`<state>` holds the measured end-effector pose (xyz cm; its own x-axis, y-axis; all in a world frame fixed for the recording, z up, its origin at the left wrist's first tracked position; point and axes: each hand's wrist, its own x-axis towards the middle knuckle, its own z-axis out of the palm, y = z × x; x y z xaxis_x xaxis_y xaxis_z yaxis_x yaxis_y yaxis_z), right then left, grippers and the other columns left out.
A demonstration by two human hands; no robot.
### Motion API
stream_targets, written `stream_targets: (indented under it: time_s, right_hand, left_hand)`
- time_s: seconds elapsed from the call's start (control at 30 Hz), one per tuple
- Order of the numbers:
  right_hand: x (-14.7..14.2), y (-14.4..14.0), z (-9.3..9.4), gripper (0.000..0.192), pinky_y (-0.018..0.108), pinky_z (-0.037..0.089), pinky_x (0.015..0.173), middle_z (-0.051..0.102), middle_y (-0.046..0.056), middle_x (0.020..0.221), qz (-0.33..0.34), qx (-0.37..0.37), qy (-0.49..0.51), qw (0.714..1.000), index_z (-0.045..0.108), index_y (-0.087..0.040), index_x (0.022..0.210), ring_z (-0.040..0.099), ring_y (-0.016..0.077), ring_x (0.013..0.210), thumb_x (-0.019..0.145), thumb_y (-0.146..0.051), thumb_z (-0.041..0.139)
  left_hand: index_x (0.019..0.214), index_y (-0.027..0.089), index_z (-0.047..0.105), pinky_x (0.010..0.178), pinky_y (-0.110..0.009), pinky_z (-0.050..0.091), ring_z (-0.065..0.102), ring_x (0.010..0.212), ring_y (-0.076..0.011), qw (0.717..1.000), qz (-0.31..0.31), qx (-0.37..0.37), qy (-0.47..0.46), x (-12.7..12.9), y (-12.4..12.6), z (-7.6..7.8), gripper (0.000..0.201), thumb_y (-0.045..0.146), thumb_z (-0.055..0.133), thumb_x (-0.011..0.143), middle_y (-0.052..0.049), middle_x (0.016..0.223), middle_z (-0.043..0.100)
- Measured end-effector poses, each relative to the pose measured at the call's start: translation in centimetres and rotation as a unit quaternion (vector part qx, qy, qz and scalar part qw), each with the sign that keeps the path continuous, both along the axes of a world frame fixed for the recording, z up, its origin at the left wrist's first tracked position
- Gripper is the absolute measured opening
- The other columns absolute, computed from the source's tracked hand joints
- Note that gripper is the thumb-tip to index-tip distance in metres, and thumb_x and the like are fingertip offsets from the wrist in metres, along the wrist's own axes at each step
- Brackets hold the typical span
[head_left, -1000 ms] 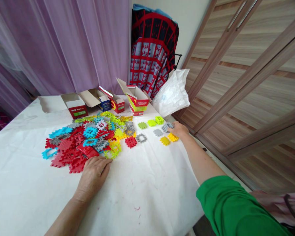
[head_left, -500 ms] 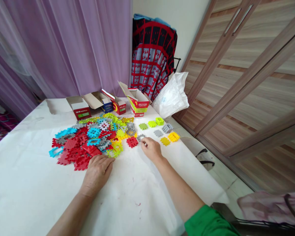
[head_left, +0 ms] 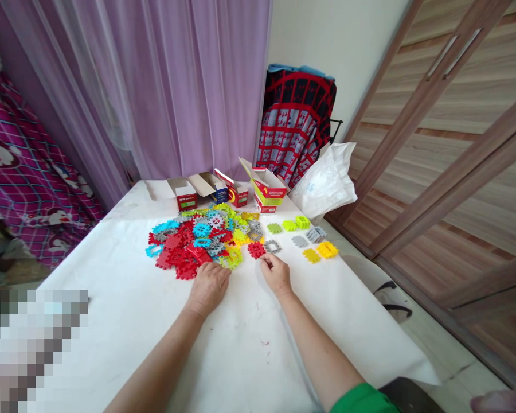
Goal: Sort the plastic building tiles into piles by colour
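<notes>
Mid-counter, right hand (head_left: 276, 273) lay flat, fingers loosely spread, tips beside the red tile (head_left: 255, 249); left hand (head_left: 208, 288) likewise empty, touching the pile (head_left: 198, 241).

Open cardboard boxes (head_left: 223, 194) (red, blue and yellow printed sides) stand in a row at the far edge of the white surface (head_left: 124, 298). At two o'clock from them leans a white plastic bag (head_left: 325, 182), beside a red-and-black patterned cloth (head_left: 296, 129). Purple curtains (head_left: 163, 86) hang behind; wooden doors (head_left: 451, 143) fill the three o'clock side.
</notes>
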<state>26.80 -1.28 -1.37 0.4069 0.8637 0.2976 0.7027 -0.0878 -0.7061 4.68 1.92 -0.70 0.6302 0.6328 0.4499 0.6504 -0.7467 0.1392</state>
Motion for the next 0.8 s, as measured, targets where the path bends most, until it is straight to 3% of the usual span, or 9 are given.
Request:
stream_targets:
  time_s: [0.33,0.8]
  right_hand:
    - [-0.44,-0.02,0.40,0.019,0.025,0.049,0.076,0.074,-0.001,0.081,-0.014,-0.044,-0.041,0.998,0.070,-0.028,0.084,0.068,0.0174,0.078,0.079,-0.027,0.052]
    - [-0.38,-0.20,0.39,0.020,0.023,0.046,0.073,0.074,-0.002,0.085,0.003,-0.052,-0.070,0.996,0.070,-0.030,0.086,0.066,0.0160,0.078,0.081,-0.026,0.051]
  left_hand:
    - [0.092,0.019,0.068,0.082,-0.041,0.044,0.062,0.085,-0.0235,1.000,0.020,0.008,0.014,0.10,-0.19,0.18,0.021,0.019,0.047,0.089,-0.008,0.084,0.071]
    - [0.094,0.019,0.067,0.080,-0.039,0.044,0.062,0.085,-0.0235,1.000,0.024,0.000,0.018,0.05,-0.05,0.13,0.020,0.018,0.047,0.089,-0.008,0.085,0.070]
